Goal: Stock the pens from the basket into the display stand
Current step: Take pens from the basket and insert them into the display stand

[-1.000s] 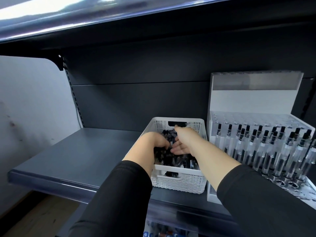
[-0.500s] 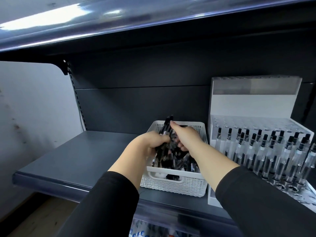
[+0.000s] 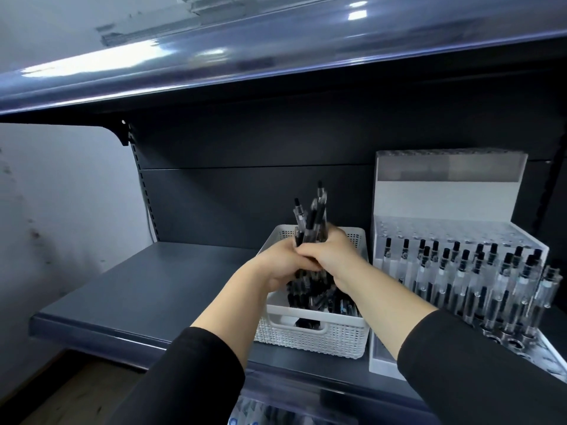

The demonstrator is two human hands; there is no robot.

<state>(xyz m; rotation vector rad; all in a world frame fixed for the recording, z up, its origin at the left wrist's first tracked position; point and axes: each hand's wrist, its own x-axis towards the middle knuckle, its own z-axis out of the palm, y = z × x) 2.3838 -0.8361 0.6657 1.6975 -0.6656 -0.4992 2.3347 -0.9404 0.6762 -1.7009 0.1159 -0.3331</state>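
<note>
Nearest the camera, two black sleeves reach forward over the front lip of the dark shelf [image 3: 147, 283]. Just beyond them the left hand [image 3: 280, 265] and the right hand [image 3: 329, 257] meet over the white basket [image 3: 310, 335], both with fingers curled round one bundle of pens [image 3: 311, 222]. The bundle stands nearly upright, its clicker ends fanning above the knuckles and its lower ends dipping toward the loose pens [image 3: 334, 303] left in the basket (how many are in the bundle is hard to count).

The display stand [image 3: 448, 194] sits just beside the basket, on the right-hand side, so the right hand is the nearer one to it. The pens already stocked [image 3: 460, 271] lean back in their holes with clicker ends up, much the same long axis as the bundle, so I judge that little turning is needed: mostly a carry to the right, then feeding pens singly into holes. The back rows, under the stand's white header panel, look unfilled. Behind everything is the dark back panel, and an upper shelf [image 3: 276, 56] overhangs.
</note>
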